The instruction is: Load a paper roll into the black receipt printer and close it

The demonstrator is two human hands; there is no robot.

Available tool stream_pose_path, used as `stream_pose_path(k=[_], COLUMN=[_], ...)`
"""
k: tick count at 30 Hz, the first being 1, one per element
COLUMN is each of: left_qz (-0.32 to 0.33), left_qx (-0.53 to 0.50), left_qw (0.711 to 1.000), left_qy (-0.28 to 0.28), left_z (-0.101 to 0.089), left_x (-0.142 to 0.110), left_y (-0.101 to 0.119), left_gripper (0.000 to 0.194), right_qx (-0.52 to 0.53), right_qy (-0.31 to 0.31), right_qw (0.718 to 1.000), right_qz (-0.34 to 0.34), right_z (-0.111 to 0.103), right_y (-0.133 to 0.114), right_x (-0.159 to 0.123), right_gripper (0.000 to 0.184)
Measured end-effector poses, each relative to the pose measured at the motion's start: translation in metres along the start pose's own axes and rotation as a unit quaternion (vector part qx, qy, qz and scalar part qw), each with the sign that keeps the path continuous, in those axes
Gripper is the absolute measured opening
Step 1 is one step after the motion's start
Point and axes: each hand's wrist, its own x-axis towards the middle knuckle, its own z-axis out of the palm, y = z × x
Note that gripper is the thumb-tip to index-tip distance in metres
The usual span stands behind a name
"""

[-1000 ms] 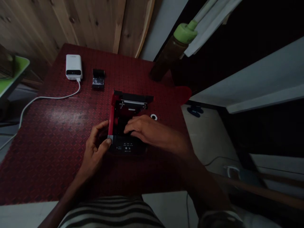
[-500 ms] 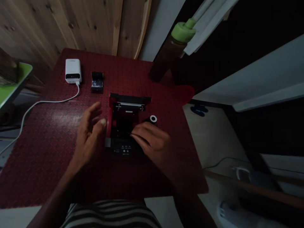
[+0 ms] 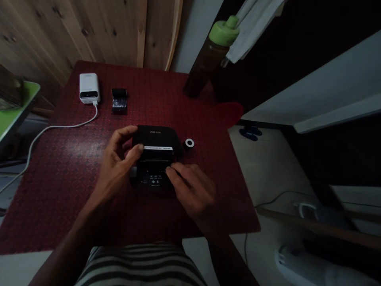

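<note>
Head view, from the left: a green-edged surface (image 3: pixel 31 92) stands at the frame's side, then the red patterned bench (image 3: pixel 74 190). Near its far left corner lies a white power pack (image 3: pixel 89 84) with a white cable (image 3: pixel 64 126) plugged in; beside it is a small black item (image 3: pixel 119 101) with a shiny middle. The left hand (image 3: pixel 117 161) grips the left side of a black lid (image 3: pixel 156 137), thumb on its front. This lid belongs to a dark device (image 3: pixel 156 186) lying mid-bench, a gap showing above its button panel. At the gap's right end the right hand (image 3: pixel 193 188) has thumb and forefinger drawn together; whether they pinch anything I cannot tell. Just right of the lid sits a white-ended roll (image 3: pixel 187 145). Farther right stand a green-capped bottle (image 3: pixel 204 65) and, on the floor, dark slippers (image 3: pixel 249 133).
</note>
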Motion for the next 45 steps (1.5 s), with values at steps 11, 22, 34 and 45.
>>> stream_pose_path(k=[11,22,34,45], left_qz=[-0.100,-0.132,-0.120,-0.136], left_qx=[-0.034,-0.054,0.015,0.004], left_qw=[0.994,0.990,0.993,0.990], left_qy=[-0.035,-0.012,0.017,0.030], left_z=[-0.007,-0.008,-0.017,-0.012], left_x=[-0.028,-0.034,-0.054,-0.057], left_y=[-0.023,-0.016,-0.011,-0.010], left_gripper=[0.072,0.071,0.048,0.056], right_qx=[0.059,0.149,0.205,0.219], right_qy=[-0.018,0.038,0.009,0.005], right_qw=[0.997,0.980,0.923,0.921], right_qz=[0.050,0.123,0.327,0.321], right_z=[0.003,0.000,0.039,0.058], right_y=[-0.006,-0.011,-0.033,-0.034], right_x=[0.004,-0.002,-0.075,-0.082], right_gripper=[0.019,0.017,0.049,0.051])
